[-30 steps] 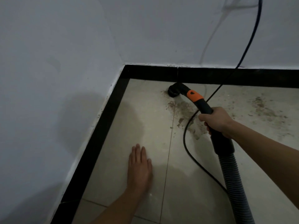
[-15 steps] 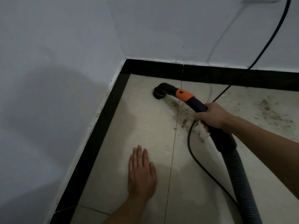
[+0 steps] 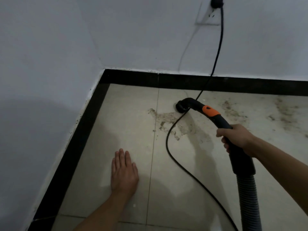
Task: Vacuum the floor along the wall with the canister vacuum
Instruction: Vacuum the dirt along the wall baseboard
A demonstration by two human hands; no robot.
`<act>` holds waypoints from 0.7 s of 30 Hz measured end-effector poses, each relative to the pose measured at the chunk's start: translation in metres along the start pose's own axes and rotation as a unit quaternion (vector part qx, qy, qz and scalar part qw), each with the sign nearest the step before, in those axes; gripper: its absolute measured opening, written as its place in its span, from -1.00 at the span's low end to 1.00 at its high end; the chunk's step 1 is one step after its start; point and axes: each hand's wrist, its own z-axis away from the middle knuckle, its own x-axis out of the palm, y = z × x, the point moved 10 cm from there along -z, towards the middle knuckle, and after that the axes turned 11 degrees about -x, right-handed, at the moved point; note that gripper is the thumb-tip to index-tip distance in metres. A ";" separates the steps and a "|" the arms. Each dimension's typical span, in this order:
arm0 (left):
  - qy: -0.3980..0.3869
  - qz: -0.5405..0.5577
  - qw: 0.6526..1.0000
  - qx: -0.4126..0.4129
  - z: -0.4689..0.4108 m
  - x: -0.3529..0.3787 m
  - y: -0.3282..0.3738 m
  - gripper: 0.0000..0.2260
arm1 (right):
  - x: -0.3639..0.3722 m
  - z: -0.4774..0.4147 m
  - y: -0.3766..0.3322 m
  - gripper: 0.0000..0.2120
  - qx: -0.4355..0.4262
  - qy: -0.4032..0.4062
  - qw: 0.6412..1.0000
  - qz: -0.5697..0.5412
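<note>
My right hand (image 3: 236, 139) grips the black vacuum handle (image 3: 221, 122), which has an orange band (image 3: 210, 111). Its round nozzle (image 3: 181, 106) sits on the beige tile floor (image 3: 130, 124), a little out from the back wall's black skirting (image 3: 183, 80). A patch of brown dirt (image 3: 173, 122) lies on the tiles just in front of the nozzle. The grey ribbed hose (image 3: 248, 197) runs down to the lower right. My left hand (image 3: 124, 172) lies flat on the floor, fingers straight, left of the power cord. The canister is out of view.
A black power cord (image 3: 168, 147) hangs from a plug (image 3: 216, 2) in a white wall socket (image 3: 208, 15) and loops across the floor. More dirt (image 3: 283, 114) is scattered to the right. White walls meet in a corner at the left.
The nozzle has slid right, away from the corner, to the far side of the tile joint. The view has tilted up, showing the socket. My left hand stays flat on the floor.
</note>
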 end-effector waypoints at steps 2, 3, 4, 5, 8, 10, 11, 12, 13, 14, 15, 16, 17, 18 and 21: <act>-0.019 -0.012 1.000 -0.001 -0.001 0.004 -0.001 -0.40 | -0.008 0.012 0.017 -0.76 0.015 -0.003 1.000 -0.016; -0.028 -0.017 0.999 -0.003 -0.002 0.006 -0.001 -0.42 | -0.010 0.017 0.023 -0.76 0.018 -0.005 1.000 -0.019; -0.034 -0.022 0.999 -0.005 -0.002 0.007 -0.001 -0.44 | -0.011 0.023 0.028 -0.76 0.019 -0.010 1.000 -0.020; -0.038 -0.025 0.999 -0.006 -0.002 0.007 0.000 -0.46 | -0.010 0.028 0.033 -0.76 0.019 -0.015 0.999 -0.020; -0.044 -0.016 0.999 -0.016 -0.002 0.003 0.003 -0.50 | -0.008 0.042 0.042 -0.79 0.013 -0.028 0.999 -0.011; -0.048 -0.009 0.999 -0.021 0.000 0.003 0.005 -0.51 | -0.005 0.050 0.044 -0.81 0.000 -0.038 0.999 0.003; -0.048 -0.007 0.999 -0.022 0.002 0.002 0.007 -0.51 | -0.004 0.053 0.044 -0.83 -0.008 -0.043 0.999 0.011; -0.048 -0.005 0.999 -0.023 0.004 0.002 0.008 -0.51 | -0.003 0.056 0.045 -0.84 -0.017 -0.045 0.999 0.019; -0.048 -0.004 0.999 -0.023 0.007 0.002 0.009 -0.51 | -0.002 0.059 0.046 -0.85 -0.025 -0.043 0.998 0.025; -0.050 -0.004 0.999 -0.022 0.009 0.002 0.010 -0.51 | -0.002 0.062 0.047 -0.85 -0.031 -0.039 0.998 0.032; -0.052 -0.005 0.998 -0.022 0.011 0.003 0.011 -0.51 | -0.003 0.065 0.049 -0.85 -0.034 -0.036 0.998 0.036; -0.054 -0.006 0.998 -0.023 0.011 0.002 0.011 -0.51 | -0.003 0.068 0.052 -0.85 -0.033 -0.036 0.998 0.039; -0.056 -0.006 0.998 -0.024 0.012 0.002 0.011 -0.51 | -0.003 0.071 0.054 -0.85 -0.030 -0.039 0.998 0.039; -0.056 -0.008 0.998 -0.026 0.012 0.002 0.011 -0.51 | -0.004 0.074 0.057 -0.85 -0.027 -0.041 0.998 0.038; -0.062 -0.013 0.998 -0.031 0.012 0.001 0.012 -0.52 | -0.005 0.082 0.063 -0.86 -0.030 -0.039 0.998 0.045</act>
